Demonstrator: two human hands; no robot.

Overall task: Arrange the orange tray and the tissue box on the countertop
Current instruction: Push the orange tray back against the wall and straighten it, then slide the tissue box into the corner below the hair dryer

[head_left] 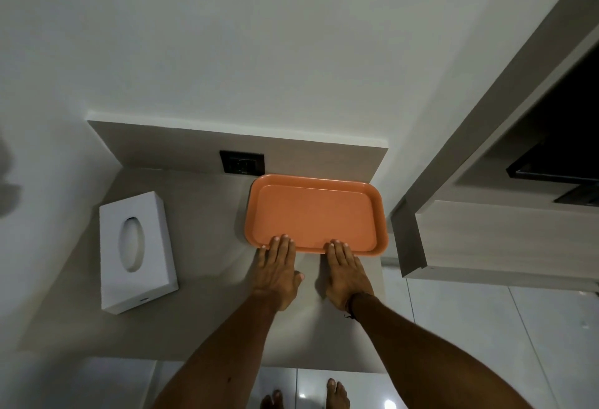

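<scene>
Glossy pale floor tiles [453, 360] show at six o'clock, with bare toes [337, 392] at the very bottom edge. Beyond them lies the matte, grey-beige surface [201, 311], smooth with a faint grain. Two bare forearms reach over it. The left hand [277, 274] and the right hand [346, 274] lie flat and spread, palms down, grasping nothing; their fingertips [284, 237] rest on the near rim of the orange rectangular plastic tray [316, 214]. A thin dark cord bracelet [351, 306] circles the right wrist. The tray is shallow, round-cornered and smooth, sitting at one o'clock on the surface with its far edge close to the back panel. At nine o'clock, well apart from the tray, lies the white rectangular tissue box [137, 251], matte, with an oval opening in its top. Farther back, at twelve o'clock, a black rectangular wall socket [242, 162] sits in the wood-grain back panel [324, 159], just beside the tray's far left corner. Plain white wall [259, 52] rises behind.
</scene>
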